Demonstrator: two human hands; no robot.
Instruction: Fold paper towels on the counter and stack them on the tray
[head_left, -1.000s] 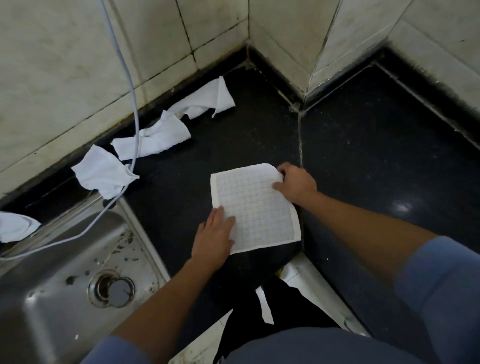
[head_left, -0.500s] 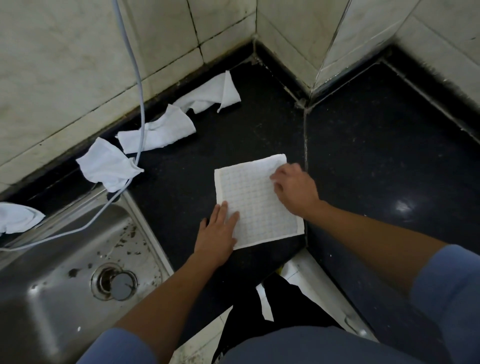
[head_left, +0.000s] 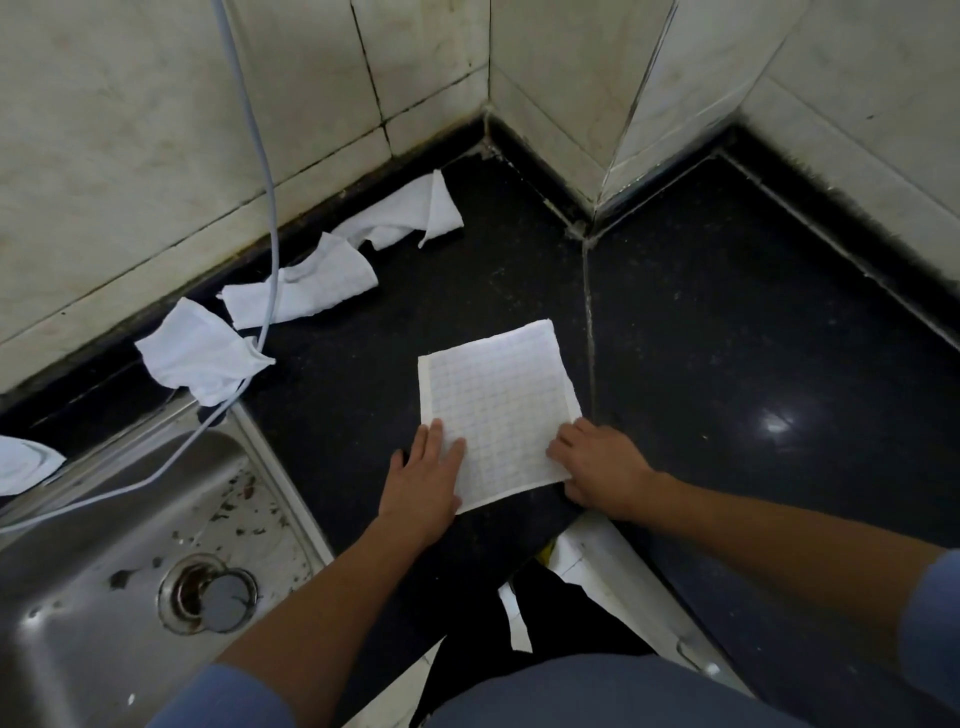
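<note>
Left hand (head_left: 423, 480) flat on paper towel (head_left: 498, 395), right hand (head_left: 597, 467) — pinching corner

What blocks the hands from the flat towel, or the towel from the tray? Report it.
Nothing: the left hand and right hand both touch the towel on the counter. No tray is in view, so that path cannot be judged.

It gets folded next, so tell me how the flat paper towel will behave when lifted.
Probably floppy: the paper towel is a thin sheet lying flat on the counter, and the crumpled towels by the wall hold creases. Likely very light, so it may slide unless pinned, as the left hand presses it now.
</note>
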